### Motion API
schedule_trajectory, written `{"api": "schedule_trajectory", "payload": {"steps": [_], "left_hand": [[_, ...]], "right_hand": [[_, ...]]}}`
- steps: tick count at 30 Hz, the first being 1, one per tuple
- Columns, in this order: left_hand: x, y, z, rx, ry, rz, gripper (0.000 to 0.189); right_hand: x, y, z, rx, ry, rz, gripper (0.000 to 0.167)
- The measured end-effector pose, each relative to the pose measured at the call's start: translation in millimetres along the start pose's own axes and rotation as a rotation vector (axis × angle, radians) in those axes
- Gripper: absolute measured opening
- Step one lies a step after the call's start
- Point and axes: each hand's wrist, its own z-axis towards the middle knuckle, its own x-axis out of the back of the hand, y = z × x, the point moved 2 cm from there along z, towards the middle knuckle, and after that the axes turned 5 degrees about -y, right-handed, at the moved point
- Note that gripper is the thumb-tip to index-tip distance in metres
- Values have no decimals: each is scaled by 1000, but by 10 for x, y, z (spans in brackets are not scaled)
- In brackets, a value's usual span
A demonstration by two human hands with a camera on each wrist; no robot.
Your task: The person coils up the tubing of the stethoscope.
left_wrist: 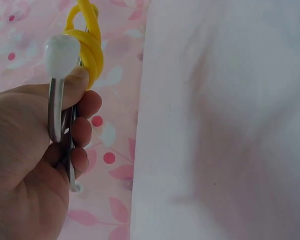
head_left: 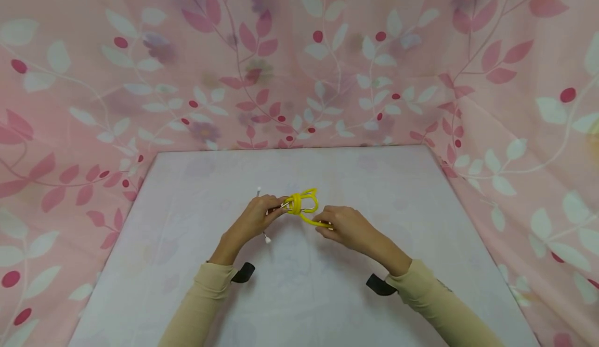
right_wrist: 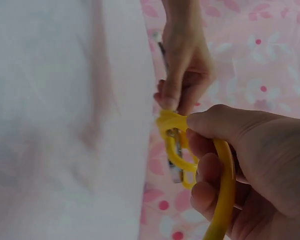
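Observation:
My left hand (head_left: pixel 256 216) grips a shiny metal wire frame with white knobbed ends (head_left: pixel 268 240) that stick out on both sides of the fist. In the left wrist view one bent metal arm (left_wrist: pixel 55 110) runs past the thumb, with a white knob (left_wrist: pixel 61 56) on top. A smooth, thick yellow cord (head_left: pixel 296 204) is wound around the frame's far part, just beyond the left fingertips, and forms a loop there. My right hand (head_left: pixel 346 225), to the right and slightly nearer, pinches the cord's free length (right_wrist: pixel 222 205). That length runs across the right palm in the right wrist view.
Both hands are held above a white-covered table (head_left: pixel 299 295). Pink flowered cloth (head_left: pixel 299 66) hangs behind it and on both sides. A black strap (head_left: pixel 243 273) juts from the left cuff and another black strap (head_left: pixel 380 285) from the right cuff.

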Motion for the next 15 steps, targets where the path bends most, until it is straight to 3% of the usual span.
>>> {"api": "schedule_trajectory", "payload": {"steps": [7, 15], "left_hand": [[23, 50, -2, -15, -54, -28, 36], [1, 142, -60, -67, -124, -22, 36]], "right_hand": [[235, -24, 43, 71, 94, -171, 16], [411, 102, 170, 140, 188, -146, 20]]}}
